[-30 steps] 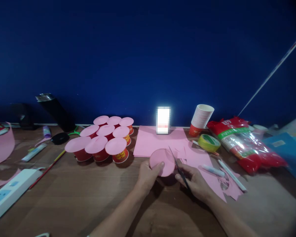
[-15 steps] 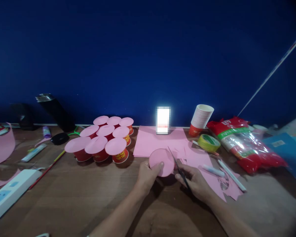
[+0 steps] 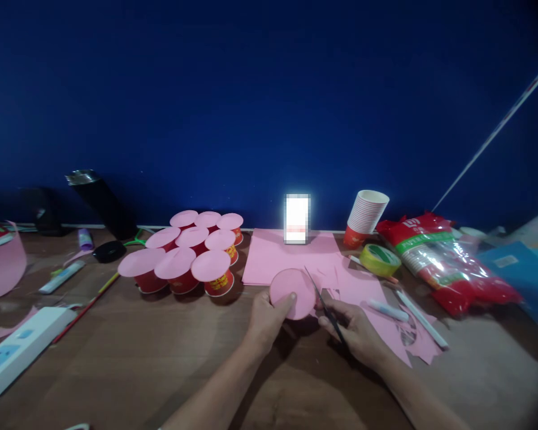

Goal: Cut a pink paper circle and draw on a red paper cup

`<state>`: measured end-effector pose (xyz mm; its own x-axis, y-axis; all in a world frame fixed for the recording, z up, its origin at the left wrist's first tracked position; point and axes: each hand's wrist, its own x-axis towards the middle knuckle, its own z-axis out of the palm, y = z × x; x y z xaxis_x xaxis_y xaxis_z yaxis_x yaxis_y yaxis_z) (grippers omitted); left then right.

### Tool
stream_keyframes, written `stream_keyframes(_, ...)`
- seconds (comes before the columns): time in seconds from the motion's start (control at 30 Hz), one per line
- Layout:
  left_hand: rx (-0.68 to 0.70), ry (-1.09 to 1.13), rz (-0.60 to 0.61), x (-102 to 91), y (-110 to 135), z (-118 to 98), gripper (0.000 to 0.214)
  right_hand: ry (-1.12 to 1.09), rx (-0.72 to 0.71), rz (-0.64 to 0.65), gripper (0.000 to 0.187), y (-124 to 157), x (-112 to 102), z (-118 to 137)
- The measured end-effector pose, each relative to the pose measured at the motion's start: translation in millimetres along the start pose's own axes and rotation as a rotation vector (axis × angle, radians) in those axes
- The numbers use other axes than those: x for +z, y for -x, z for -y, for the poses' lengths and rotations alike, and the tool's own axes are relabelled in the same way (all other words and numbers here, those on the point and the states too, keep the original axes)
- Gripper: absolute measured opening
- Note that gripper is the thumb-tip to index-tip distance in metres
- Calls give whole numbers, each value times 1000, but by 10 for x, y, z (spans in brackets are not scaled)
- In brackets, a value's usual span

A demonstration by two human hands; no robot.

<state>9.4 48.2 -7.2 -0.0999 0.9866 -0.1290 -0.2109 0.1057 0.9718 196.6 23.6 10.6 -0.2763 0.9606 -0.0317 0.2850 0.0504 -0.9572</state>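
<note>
My left hand (image 3: pixel 265 318) pinches a round pink paper disc (image 3: pixel 292 291), thumb on its lower edge, just above the wooden table (image 3: pixel 138 358). My right hand (image 3: pixel 357 334) grips black scissors (image 3: pixel 323 306), whose blades point up and touch the disc's right edge. Behind the disc lie pink paper sheets (image 3: pixel 287 254) with cut scraps beside them. To the left stands a cluster of red paper cups (image 3: pixel 192 257), each topped with a pink disc.
A stack of cups (image 3: pixel 365 216), a yellow-green tape roll (image 3: pixel 379 258), a red plastic bag (image 3: pixel 443 263) and pens (image 3: pixel 421 316) lie right. A lit phone (image 3: pixel 296 218) leans on the blue wall. A power strip (image 3: pixel 13 352), black flask (image 3: pixel 101 203) and pink paper (image 3: pixel 2 266) sit left.
The pink disc has shifted slightly left and up in my left hand while the scissors stay at its right edge. Both arms have hardly moved.
</note>
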Motion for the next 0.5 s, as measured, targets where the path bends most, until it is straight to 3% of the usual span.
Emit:
stream_keyframes(0.23,27,-29,18,-14,-22,42,39,-16,19,-5,37,4,4,15)
stream_keyframes(0.5,5,-61,48,-3,14,-53,38,-25,13,13,33,-3,7,-3)
